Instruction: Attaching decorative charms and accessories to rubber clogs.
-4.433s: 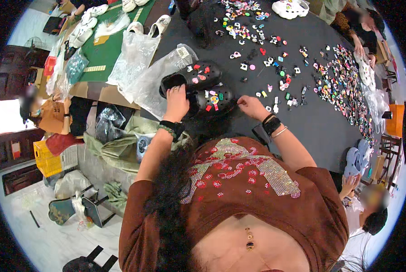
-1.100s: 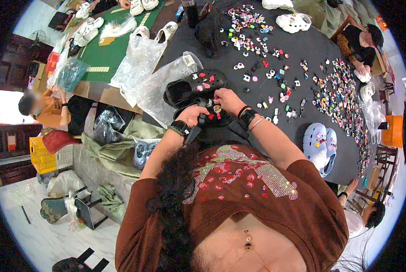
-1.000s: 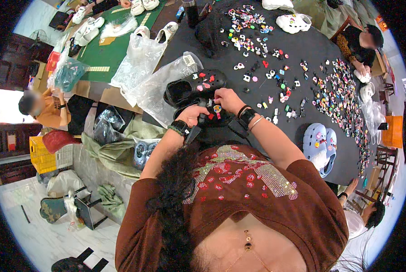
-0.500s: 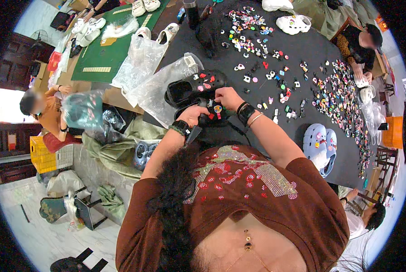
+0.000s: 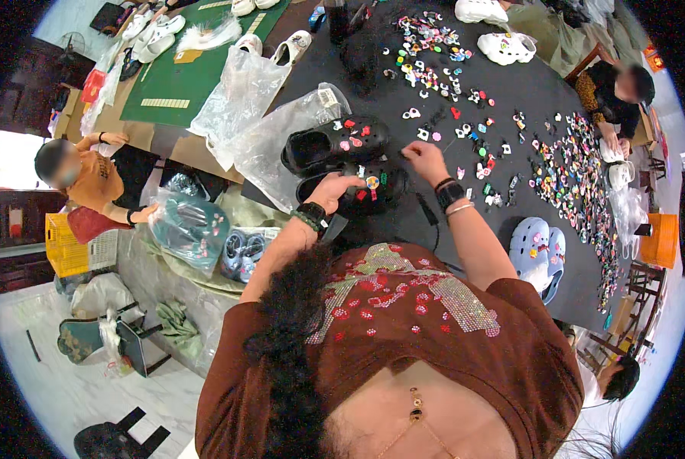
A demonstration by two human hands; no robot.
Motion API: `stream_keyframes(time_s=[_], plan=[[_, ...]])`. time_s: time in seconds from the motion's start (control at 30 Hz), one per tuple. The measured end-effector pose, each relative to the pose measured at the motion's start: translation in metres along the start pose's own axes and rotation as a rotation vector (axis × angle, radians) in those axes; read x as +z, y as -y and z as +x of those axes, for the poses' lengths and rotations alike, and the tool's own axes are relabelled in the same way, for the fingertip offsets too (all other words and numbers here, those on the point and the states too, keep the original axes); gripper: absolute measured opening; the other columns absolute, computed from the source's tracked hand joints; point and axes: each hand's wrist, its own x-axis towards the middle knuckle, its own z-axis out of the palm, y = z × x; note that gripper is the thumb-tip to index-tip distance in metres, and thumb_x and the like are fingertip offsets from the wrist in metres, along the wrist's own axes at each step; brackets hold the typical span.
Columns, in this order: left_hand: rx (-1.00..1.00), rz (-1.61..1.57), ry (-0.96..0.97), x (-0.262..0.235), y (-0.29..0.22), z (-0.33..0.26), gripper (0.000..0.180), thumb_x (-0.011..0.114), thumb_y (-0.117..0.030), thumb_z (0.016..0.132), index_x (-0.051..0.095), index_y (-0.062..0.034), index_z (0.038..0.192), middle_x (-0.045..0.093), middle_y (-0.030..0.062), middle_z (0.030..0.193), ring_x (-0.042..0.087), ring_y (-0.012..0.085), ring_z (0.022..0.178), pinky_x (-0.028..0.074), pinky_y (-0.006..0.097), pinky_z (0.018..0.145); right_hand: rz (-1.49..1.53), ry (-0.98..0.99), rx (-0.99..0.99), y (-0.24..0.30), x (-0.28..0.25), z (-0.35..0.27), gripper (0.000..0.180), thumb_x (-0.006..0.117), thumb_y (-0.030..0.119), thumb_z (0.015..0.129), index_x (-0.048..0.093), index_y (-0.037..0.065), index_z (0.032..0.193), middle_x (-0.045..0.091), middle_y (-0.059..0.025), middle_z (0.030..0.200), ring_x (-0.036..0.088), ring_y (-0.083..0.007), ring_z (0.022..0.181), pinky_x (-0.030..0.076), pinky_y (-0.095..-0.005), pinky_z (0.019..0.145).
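Observation:
Two black clogs lie side by side in front of me on the black table. Red and pink charms dot the toe of the farther clog (image 5: 312, 147). On the nearer clog (image 5: 392, 186) are a round multicoloured charm (image 5: 372, 183) and a few smaller ones. My left hand (image 5: 329, 192) grips the nearer clog around its opening, partly hiding it. Just right of the clogs, my right hand (image 5: 425, 161) is raised with thumb and fingers pinched together, apart from both shoes. What is in that pinch, if anything, is too small to make out.
Loose charms (image 5: 572, 176) spread across the table's right and far side. Light-blue clogs (image 5: 532, 245) stand near my right elbow, white clogs (image 5: 507, 47) farther off. Clear plastic bags (image 5: 239, 107) lie left of the black pair. A co-worker (image 5: 98, 176) at left handles bagged teal clogs (image 5: 188, 229).
My right hand has pulled away from the nearer clog, to the right. My left hand stays on it. The co-worker at left has lowered the bagged clogs beside the wrapped blue pair.

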Motion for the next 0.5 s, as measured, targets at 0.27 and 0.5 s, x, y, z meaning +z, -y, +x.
stream_keyframes(time_s=[0.27, 0.5], plan=[[0.09, 0.178, -0.071, 0.03, -0.028, -0.024, 0.038, 0.064, -0.013, 0.07, 0.058, -0.0079, 0.107, 0.061, 0.0068, 0.092, 0.058, 0.0191, 0.09, 0.043, 0.033, 0.084, -0.456, -0.275, 0.093, -0.1, -0.057, -0.029, 0.017, 0.064, 0.019, 0.075, 0.066, 0.005, 0.085, 0.065, -0.0158, 0.081, 0.062, -0.0317, 0.076, 0.048, -0.0391, 0.067], [-0.105, 0.088, -0.2, 0.01, -0.01, 0.0, 0.032, 0.069, -0.014, 0.068, 0.06, -0.0017, 0.097, 0.06, 0.0077, 0.092, 0.059, 0.0215, 0.086, 0.049, 0.036, 0.074, -0.139, -0.192, -0.161, -0.043, -0.048, -0.05, 0.018, 0.064, 0.019, 0.077, 0.056, 0.004, 0.082, 0.059, -0.0158, 0.082, 0.058, -0.0351, 0.076, 0.046, -0.0424, 0.066]])
